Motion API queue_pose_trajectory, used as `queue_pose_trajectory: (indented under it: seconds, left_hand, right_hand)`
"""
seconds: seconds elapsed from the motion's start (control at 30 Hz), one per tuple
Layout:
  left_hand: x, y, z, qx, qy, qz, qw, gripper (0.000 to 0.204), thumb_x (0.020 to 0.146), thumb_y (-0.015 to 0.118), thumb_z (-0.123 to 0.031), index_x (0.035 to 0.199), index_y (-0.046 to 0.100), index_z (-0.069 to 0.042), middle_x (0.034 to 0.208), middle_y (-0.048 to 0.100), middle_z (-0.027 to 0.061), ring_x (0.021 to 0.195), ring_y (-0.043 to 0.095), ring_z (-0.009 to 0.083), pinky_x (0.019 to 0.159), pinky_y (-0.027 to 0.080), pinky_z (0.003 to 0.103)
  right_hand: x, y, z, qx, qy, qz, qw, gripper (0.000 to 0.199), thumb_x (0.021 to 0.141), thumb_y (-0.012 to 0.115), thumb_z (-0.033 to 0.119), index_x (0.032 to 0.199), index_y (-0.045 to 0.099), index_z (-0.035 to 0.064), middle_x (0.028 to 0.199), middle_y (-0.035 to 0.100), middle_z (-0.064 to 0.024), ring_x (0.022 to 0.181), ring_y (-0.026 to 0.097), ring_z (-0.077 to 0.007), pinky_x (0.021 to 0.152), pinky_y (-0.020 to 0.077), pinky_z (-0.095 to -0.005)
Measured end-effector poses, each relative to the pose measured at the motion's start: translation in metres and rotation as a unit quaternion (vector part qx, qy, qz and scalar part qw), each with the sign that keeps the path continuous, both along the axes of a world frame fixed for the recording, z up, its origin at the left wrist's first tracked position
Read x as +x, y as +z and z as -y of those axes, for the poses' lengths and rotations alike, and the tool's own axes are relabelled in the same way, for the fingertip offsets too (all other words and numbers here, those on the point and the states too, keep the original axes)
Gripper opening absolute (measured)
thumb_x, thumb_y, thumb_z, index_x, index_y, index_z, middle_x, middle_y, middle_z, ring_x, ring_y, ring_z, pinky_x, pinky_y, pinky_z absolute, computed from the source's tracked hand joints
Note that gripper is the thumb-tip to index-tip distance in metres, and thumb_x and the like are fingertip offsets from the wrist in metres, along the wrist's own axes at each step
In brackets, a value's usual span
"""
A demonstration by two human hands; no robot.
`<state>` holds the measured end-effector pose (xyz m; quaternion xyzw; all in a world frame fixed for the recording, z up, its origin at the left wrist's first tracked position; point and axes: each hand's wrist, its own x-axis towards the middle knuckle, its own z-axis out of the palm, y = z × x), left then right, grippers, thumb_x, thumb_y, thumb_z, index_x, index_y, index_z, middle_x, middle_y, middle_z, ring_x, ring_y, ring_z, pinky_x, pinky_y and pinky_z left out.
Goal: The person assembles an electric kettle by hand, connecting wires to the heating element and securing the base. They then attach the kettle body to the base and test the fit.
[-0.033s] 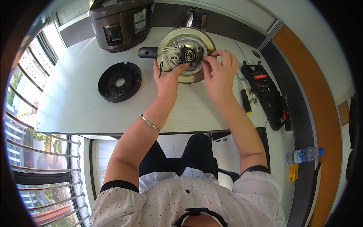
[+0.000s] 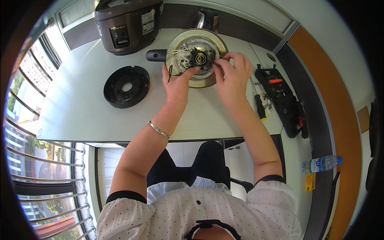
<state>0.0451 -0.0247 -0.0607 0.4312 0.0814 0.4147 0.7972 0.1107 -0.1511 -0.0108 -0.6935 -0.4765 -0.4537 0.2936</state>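
Observation:
An electric kettle (image 2: 215, 39) stands upside down on the table with its metal underside bared and its black handle pointing left. White wires run to a round black connector (image 2: 201, 59) at its middle. My left hand (image 2: 177, 82) grips the kettle's near left side, its thumb lying over the rim up to the connector's lower edge. Just right of the connector, the thumb and fingertips of my right hand (image 2: 234, 76) are pinched together; whatever is between them is too small to see. A round black base cover (image 2: 116, 90) with a hole in its centre lies apart, to the left.
A brown rice cooker (image 2: 136, 28) stands at the back left, and a shiny metal vessel (image 2: 207, 20) behind the kettle. On the right lie a yellow-and-black screwdriver (image 2: 261, 107), small loose parts and an open black tool case (image 2: 282, 94). A water bottle (image 2: 322, 164) lies farther right.

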Motion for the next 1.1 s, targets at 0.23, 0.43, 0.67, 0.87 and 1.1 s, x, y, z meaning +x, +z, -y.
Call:
queue_pose_trajectory:
  seconds: [0.23, 0.43, 0.67, 0.87, 1.1]
  left_hand:
    - [0.0003, -0.0007, 0.0000, 0.007, 0.005, 0.002, 1.000, 0.074, 0.064, 0.076, 0.004, 0.129, 0.041, -0.003, 0.116, 0.057, 0.0075, 0.106, 0.055, 0.0187, 0.094, 0.042, 0.031]
    - [-0.0003, 0.0006, 0.0003, 0.008, 0.012, -0.002, 1.000, 0.076, 0.064, 0.076, 0.005, 0.130, 0.040, -0.003, 0.117, 0.057, 0.0078, 0.107, 0.054, 0.0190, 0.094, 0.042, 0.031]
    - [-0.0014, 0.0031, 0.0009, 0.008, 0.014, 0.002, 1.000, 0.074, 0.064, 0.076, 0.005, 0.128, 0.041, -0.003, 0.115, 0.058, 0.0081, 0.106, 0.055, 0.0191, 0.093, 0.043, 0.031]
    - [-0.0030, 0.0061, 0.0032, -0.001, 0.014, -0.005, 1.000, 0.073, 0.063, 0.076, 0.005, 0.127, 0.042, -0.003, 0.114, 0.058, 0.0079, 0.105, 0.056, 0.0192, 0.093, 0.043, 0.031]
    - [-0.0020, 0.0049, 0.0030, 0.013, 0.030, -0.004, 0.999, 0.071, 0.064, 0.076, 0.005, 0.126, 0.043, -0.003, 0.114, 0.058, 0.0079, 0.105, 0.056, 0.0192, 0.092, 0.044, 0.031]
  right_hand:
    - [0.0015, 0.0047, -0.0033, -0.015, -0.015, 0.023, 1.000, 0.012, 0.068, 0.072, 0.006, 0.079, 0.068, 0.0060, 0.093, 0.054, -0.0045, 0.100, 0.047, -0.0266, 0.090, 0.0322, -0.0438]
    - [0.0015, 0.0061, -0.0048, -0.024, -0.016, 0.026, 0.999, 0.009, 0.067, 0.072, 0.006, 0.075, 0.068, 0.0054, 0.090, 0.054, -0.0032, 0.100, 0.047, -0.0255, 0.090, 0.0327, -0.0434]
    - [0.0014, 0.0076, -0.0068, -0.027, -0.018, 0.035, 0.999, 0.006, 0.067, 0.071, 0.006, 0.072, 0.067, 0.0044, 0.090, 0.055, -0.0033, 0.099, 0.048, -0.0251, 0.090, 0.0336, -0.0429]
    - [0.0020, 0.0062, -0.0081, -0.027, -0.020, 0.036, 0.999, 0.006, 0.068, 0.070, 0.006, 0.071, 0.066, 0.0033, 0.091, 0.055, -0.0035, 0.100, 0.048, -0.0252, 0.091, 0.0337, -0.0433]
    - [0.0007, 0.0060, -0.0067, -0.030, -0.020, 0.028, 0.999, 0.009, 0.068, 0.071, 0.007, 0.076, 0.067, 0.0042, 0.092, 0.054, -0.0041, 0.101, 0.047, -0.0257, 0.091, 0.0333, -0.0433]
